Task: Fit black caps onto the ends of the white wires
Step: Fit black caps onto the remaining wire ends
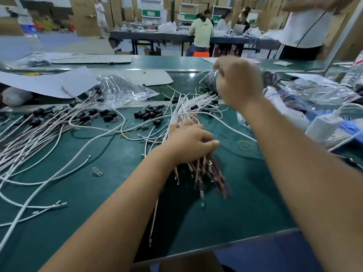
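My left hand (191, 143) grasps a bundle of white wires (183, 112) at the centre of the green table (245, 203), fingers curled round it; the bundle's bare ends (208, 175) point toward five o'clock; my right hand (238, 82) is raised at one o'clock, fingers curled, though I cannot tell whether it pinches anything; loose black caps (150, 113) lie at eleven o'clock of the left hand; capped wires (49, 122) spread at nine o'clock.

green worktable (245, 203); stacked cardboard boxes (84, 18) behind; people seated at dark table (153, 35) (far back)
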